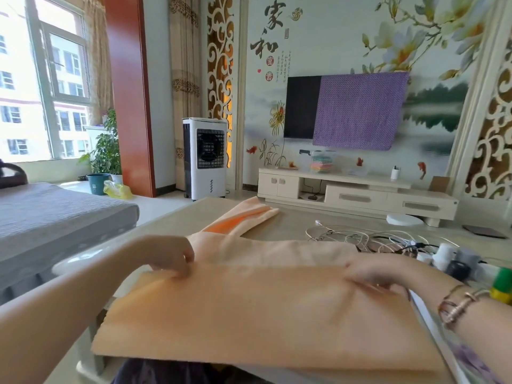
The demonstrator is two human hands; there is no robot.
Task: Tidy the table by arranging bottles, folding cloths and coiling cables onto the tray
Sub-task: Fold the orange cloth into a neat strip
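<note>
A large peach cloth (263,314) lies across the near part of the table, its front edge hanging over the table edge. My left hand (171,257) pinches the cloth's upper left edge with curled fingers. My right hand (379,275) grips its upper right edge, a bracelet on that wrist. A second peach cloth with an orange stripe (243,217) lies folded farther back. A tangle of white and dark cables (368,238) sits behind my right hand. Small white bottles (443,254) and a green and yellow bottle (502,285) stand at the right.
The beige table (194,214) stretches toward a low TV cabinet (357,195). A grey sofa (55,214) stands at the left, a white air cooler (205,159) beyond it. A dark flat object (484,231) lies at the far right of the table. A white flat edge (432,322) shows under my right forearm.
</note>
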